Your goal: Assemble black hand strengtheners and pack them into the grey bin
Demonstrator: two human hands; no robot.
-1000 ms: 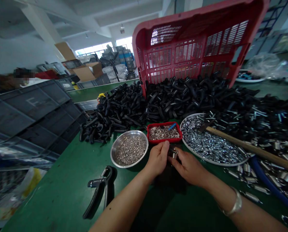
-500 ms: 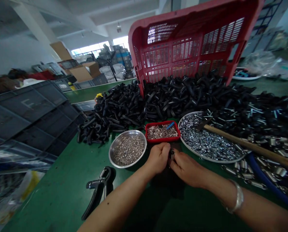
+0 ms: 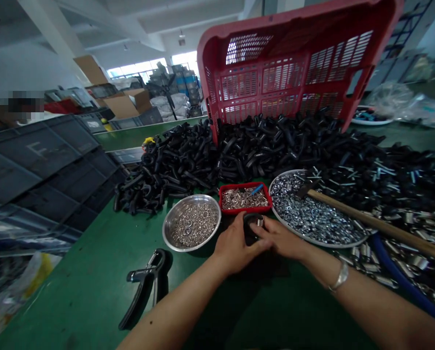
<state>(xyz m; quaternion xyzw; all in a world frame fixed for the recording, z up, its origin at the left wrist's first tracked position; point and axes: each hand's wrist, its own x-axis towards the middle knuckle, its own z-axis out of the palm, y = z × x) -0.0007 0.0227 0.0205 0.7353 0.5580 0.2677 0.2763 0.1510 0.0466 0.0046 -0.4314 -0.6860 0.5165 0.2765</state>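
Note:
My left hand (image 3: 234, 248) and my right hand (image 3: 283, 238) meet at the middle of the bench. Both are closed on a dark hand grip exerciser (image 3: 247, 222), its curved black top showing between them. A coiled metal spring (image 3: 260, 221) shows beside my right fingers; much of the piece is hidden by my hands. Just beyond them is a red tray (image 3: 235, 211) of small metal pins. To the left stands a steel bowl (image 3: 170, 233) of small metal parts. A whole hand grip exerciser (image 3: 139, 299) lies beside my left forearm.
A hammer (image 3: 356, 211) rests across a round tray (image 3: 312, 240) of shiny metal parts. Loose springs (image 3: 365, 255) lie at the right by a blue rim (image 3: 396, 272). Black handles (image 3: 268, 146) are heaped before a tipped red crate (image 3: 208, 73). Grey crates (image 3: 49, 170) stand left.
My hands have turned the piece, so its curved black top and spring now show more clearly. My left fingers have opened out around it, and the right hand has shifted slightly.

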